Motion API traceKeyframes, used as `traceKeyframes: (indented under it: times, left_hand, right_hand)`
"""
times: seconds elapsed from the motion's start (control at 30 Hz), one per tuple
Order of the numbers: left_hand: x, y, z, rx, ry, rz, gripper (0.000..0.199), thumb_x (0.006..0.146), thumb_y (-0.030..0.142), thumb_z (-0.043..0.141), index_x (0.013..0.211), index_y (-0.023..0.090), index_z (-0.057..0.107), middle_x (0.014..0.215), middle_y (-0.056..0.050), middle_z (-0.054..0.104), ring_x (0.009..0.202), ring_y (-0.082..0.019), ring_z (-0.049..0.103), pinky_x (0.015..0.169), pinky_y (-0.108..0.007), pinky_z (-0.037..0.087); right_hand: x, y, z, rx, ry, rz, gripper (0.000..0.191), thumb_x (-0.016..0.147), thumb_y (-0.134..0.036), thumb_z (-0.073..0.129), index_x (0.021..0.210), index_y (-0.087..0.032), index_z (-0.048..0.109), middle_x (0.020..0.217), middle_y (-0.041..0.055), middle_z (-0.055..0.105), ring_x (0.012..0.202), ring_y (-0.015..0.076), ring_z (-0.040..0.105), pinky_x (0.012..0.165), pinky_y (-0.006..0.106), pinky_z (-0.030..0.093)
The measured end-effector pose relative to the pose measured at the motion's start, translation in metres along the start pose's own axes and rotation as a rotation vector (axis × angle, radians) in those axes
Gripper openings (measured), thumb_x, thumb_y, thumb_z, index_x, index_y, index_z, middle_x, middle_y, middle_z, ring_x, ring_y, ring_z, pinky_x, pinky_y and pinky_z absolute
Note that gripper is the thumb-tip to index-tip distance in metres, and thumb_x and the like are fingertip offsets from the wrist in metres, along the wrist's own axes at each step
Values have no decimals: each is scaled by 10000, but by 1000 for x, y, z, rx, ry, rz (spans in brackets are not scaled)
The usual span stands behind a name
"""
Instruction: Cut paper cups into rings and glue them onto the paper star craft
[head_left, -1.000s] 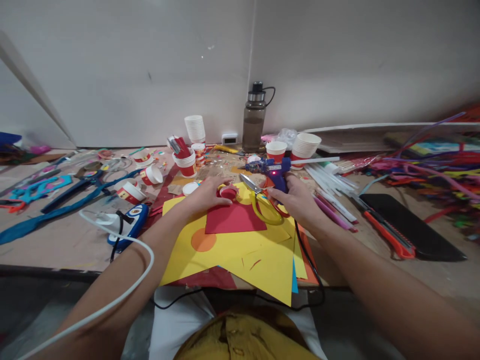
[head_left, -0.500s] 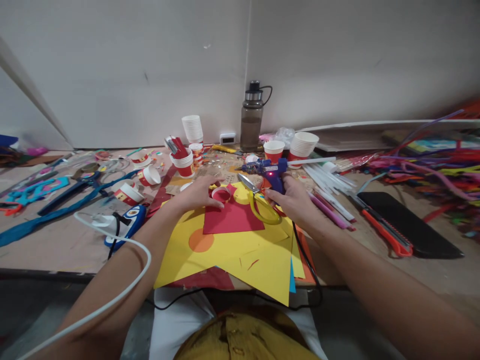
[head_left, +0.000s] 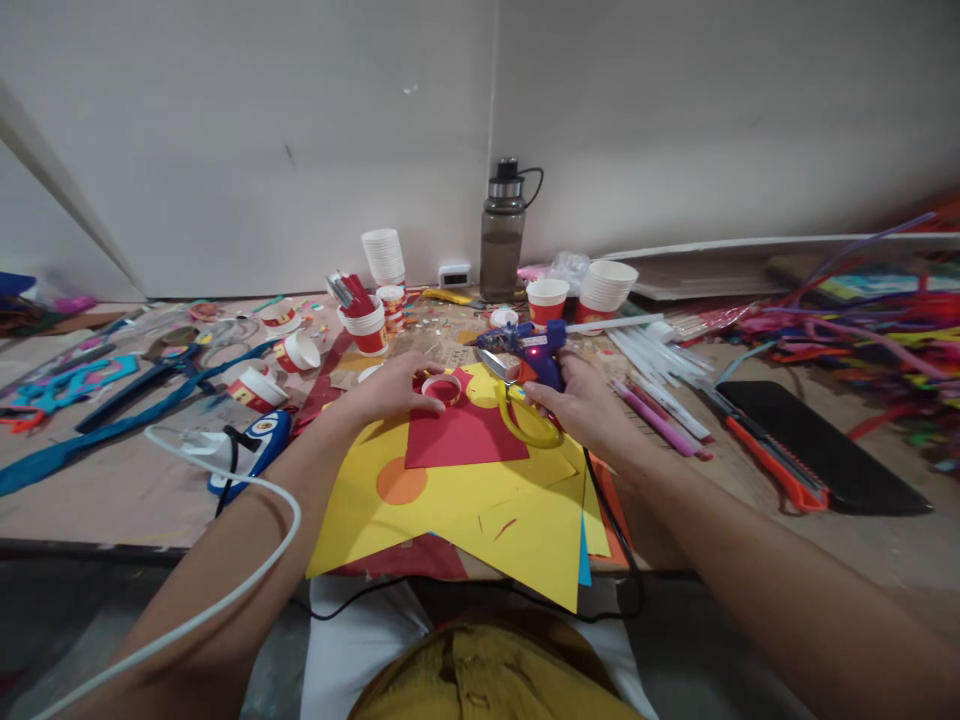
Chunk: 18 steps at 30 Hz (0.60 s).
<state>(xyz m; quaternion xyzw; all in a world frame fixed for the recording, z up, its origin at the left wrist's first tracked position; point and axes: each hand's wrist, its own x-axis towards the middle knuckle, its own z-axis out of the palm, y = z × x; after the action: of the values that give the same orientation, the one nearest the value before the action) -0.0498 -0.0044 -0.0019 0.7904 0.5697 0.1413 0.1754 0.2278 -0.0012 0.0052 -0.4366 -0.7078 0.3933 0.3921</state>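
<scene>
My left hand (head_left: 405, 388) curls its thumb and fingers around a short red ring with a pale rim (head_left: 441, 391), which rests on red paper (head_left: 465, 440). In my right hand (head_left: 574, 400) is a blue and orange hot glue gun (head_left: 546, 370), its small red light lit. A white glue stick (head_left: 615, 323) runs out of its back, and its nozzle points left. Yellow-handled scissors (head_left: 531, 425) lie just below the gun, blades toward the ring. Under the red sheet spreads yellow paper (head_left: 465, 510), with an orange paper circle (head_left: 401, 482) on it.
Paper cups (head_left: 364, 328) stand along the back beside a dark water bottle (head_left: 501, 240). To the right are white glue sticks (head_left: 660, 365), a red box cutter (head_left: 776, 465) and a black phone (head_left: 825, 445). A white cable (head_left: 262, 575) crosses above my left forearm.
The glue gun in my right hand has shifted very slightly left and down. My left hand stays at the red ring, almost unmoved.
</scene>
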Motion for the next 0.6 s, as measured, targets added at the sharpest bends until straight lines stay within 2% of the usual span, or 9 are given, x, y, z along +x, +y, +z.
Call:
traceKeyframes:
  times: [0.1, 0.33, 0.43, 0.6]
  left_hand:
    - [-1, 2, 0, -6, -2, -6, 594, 687, 526, 718, 1206, 255, 616, 1207, -62, 604, 1079, -235, 557, 874, -322, 437]
    - [0, 2, 3, -13, 6, -31, 563, 669, 496, 741, 1161, 241, 643, 1167, -57, 624, 1036, -230, 570, 830, -310, 446]
    - [1, 2, 4, -28, 15, -27, 541, 665, 494, 745, 1136, 242, 656, 1133, -50, 636, 1009, -224, 578, 811, -304, 449]
    - [1, 1, 4, -30, 11, -15, 545, 654, 506, 751, 1125, 246, 664, 1115, -50, 643, 1000, -228, 586, 805, -306, 456]
  right_hand:
    - [-1, -3, 1, 7, -9, 12, 329, 747, -278, 641, 1053, -181, 566, 975, 64, 683, 759, 173, 608, 631, 281, 477]
    - [-3, -3, 3, 33, -79, 108, 306, 781, -281, 595, 1061, -185, 521, 656, -3, 639, 507, 148, 534, 472, 266, 416]
    - [-3, 3, 3, -46, -70, 57, 308, 797, -301, 592, 1076, -186, 529, 686, 2, 645, 576, 166, 575, 533, 280, 449]
    - [-4, 3, 3, -204, -71, -75, 301, 818, -300, 569, 1092, -174, 567, 888, 63, 671, 857, 237, 626, 757, 357, 497]
